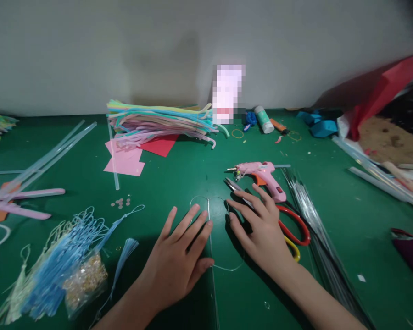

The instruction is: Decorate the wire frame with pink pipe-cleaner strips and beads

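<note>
My left hand [182, 252] rests low over the green table with its fingers spread, partly covering a thin wire [212, 284] bent into loops at its far end. On the other side, my right hand [261, 224] has its fingers apart too, near the right loop. Neither hand visibly grips anything. Scissors [298, 224] with red and yellow handles lie partly under my right hand, their blades pointing away to the left. A pink hot glue gun [261, 174] lies just beyond them. Parts of the wire loops are hidden beneath my fingers.
Colourful pipe cleaners [158, 123] lie along the wall. Blue tassels [55, 275] and a bag of gold rings [86, 282] are at the left, beyond them clear glue sticks [55, 156]. A bundle of wires [313, 220] runs along the right. A blurred bright panel [227, 94] stands behind.
</note>
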Motion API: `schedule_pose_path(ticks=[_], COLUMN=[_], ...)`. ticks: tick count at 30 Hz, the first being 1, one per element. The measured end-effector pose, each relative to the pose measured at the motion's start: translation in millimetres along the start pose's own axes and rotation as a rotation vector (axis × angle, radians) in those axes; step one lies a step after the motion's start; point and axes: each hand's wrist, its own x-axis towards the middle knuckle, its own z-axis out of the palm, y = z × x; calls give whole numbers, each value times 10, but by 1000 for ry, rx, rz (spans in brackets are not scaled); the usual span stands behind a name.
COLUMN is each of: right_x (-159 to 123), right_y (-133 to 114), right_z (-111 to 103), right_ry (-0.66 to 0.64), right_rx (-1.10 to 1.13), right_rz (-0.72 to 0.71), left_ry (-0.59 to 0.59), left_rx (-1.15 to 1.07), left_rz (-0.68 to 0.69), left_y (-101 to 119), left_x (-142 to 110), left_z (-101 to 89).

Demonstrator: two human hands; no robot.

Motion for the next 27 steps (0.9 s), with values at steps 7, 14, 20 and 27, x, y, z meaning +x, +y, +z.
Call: schedule_pose_path(ticks=[7, 14, 20, 27], right_x=[-10, -16, -22, -34], right_y=[1, 6, 13, 27], right_z=[16, 17, 16, 30], right_ry=[-2, 11, 12, 21], right_rx=[3, 11, 13, 20], right_rz=[9, 4, -24, -25], left_ry=[-41, 7, 169, 13], left_rx=[-30, -84, 12, -31], left_rz=[-13, -56, -363, -722], left_y=[-15, -9, -497, -1133], left_x=[3, 10, -133, -463], left_z=[18, 1, -322, -642])
